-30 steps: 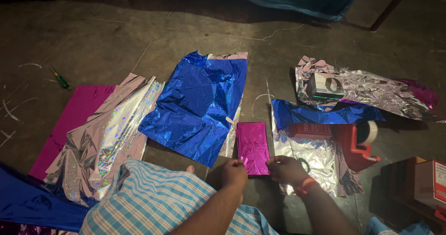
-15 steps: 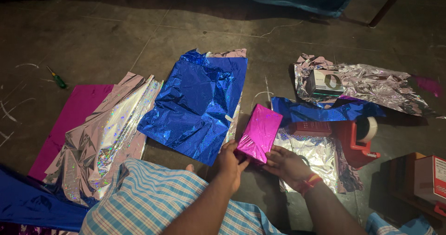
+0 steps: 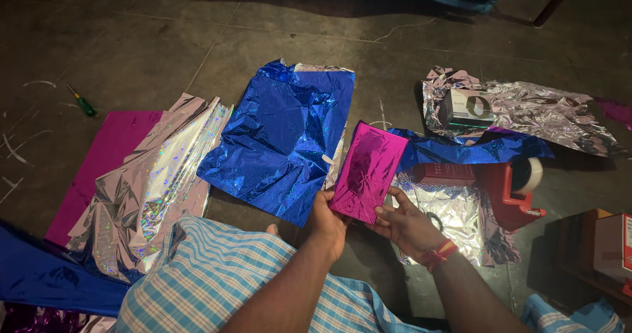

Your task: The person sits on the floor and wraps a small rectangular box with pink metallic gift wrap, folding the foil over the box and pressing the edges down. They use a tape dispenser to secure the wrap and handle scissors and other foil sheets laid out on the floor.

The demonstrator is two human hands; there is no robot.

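You hold the pink packet [image 3: 367,172] off the floor between both hands, just in front of your knee. Your left hand [image 3: 327,220] grips its near-left corner, fingers closed under and thumb on the edge. Your right hand [image 3: 405,222] supports the near-right corner, thumb pressed on the face, fingers curled beneath. The packet's long axis runs from your hands away and slightly right, its far end tilted up over the blue foil [image 3: 283,139]. Both hands sit at the near short edge, about equally close. To the right lies the red tape dispenser [image 3: 507,185], near silver foil [image 3: 461,218]; a small box [image 3: 469,107] rests farther off.
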